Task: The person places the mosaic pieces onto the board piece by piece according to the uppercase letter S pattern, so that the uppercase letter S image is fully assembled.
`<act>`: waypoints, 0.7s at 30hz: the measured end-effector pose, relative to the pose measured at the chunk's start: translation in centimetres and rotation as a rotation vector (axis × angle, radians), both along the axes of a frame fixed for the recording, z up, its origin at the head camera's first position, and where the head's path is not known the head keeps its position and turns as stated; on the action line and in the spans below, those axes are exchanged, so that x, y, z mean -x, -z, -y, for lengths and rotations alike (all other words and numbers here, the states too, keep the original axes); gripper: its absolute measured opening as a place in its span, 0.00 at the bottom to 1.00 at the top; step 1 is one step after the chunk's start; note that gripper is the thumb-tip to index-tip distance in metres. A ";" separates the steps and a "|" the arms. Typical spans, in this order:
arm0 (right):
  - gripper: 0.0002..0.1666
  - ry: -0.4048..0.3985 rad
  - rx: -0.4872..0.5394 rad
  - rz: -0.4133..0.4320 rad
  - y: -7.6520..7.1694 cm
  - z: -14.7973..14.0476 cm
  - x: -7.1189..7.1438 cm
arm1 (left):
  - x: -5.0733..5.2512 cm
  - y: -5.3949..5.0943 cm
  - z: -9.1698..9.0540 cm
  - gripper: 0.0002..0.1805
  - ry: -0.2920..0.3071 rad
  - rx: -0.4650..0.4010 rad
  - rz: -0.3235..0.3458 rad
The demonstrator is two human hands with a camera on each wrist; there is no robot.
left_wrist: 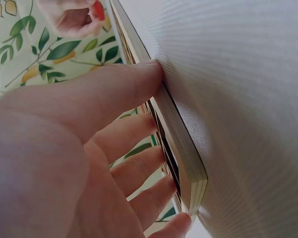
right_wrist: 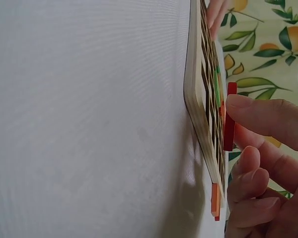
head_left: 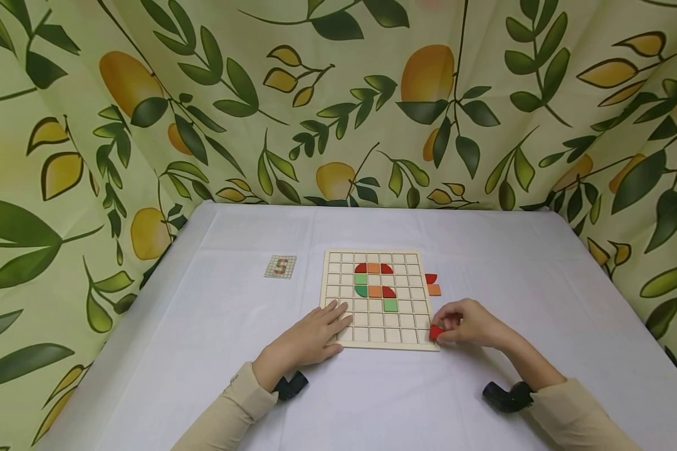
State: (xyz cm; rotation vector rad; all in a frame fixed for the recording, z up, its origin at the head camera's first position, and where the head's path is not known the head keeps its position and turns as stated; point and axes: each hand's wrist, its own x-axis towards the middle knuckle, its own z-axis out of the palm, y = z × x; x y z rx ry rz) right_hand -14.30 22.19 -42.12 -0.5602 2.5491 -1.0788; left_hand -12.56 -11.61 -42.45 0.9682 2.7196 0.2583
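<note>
A wooden grid board [head_left: 361,338] lies on the white-covered table, with several red, orange and green tiles forming a curved figure in its cells. My left hand [head_left: 310,335] rests on the board's near left corner, fingers spread over the grid; in the left wrist view the thumb [left_wrist: 139,79] presses its edge. Above the board's near right corner, my right hand [head_left: 468,322] pinches a red tile [right_wrist: 230,119] between thumb and fingers. That tile [head_left: 437,332] stands a little off the board's surface. The tile's exact shape is partly hidden by the fingers.
Beyond the board's right edge lie a loose red tile [head_left: 431,279] and an orange tile [head_left: 434,290]. A small pattern card [head_left: 280,267] showing an S-like figure on a grid lies left of the board. A leaf-and-fruit patterned curtain [head_left: 338,125] surrounds the table.
</note>
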 end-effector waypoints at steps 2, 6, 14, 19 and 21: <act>0.13 -0.005 0.001 -0.009 0.0 0.1 0.1 | 0.0 0.0 0.0 0.31 -0.001 0.001 0.001; 0.12 -0.014 0.009 -0.020 0.1 0.2 0.3 | 0.0 -0.1 -0.1 0.31 -0.001 0.001 0.007; 0.12 -0.033 0.020 -0.027 0.1 0.5 0.6 | 0.0 -0.1 0.0 0.30 0.014 0.002 -0.006; 0.13 -0.051 0.022 -0.030 0.1 0.7 0.8 | 0.0 -0.1 0.0 0.30 0.011 0.002 -0.003; 0.13 -0.055 0.023 -0.031 0.2 0.8 0.9 | 0.0 -0.1 0.0 0.30 0.007 0.002 0.001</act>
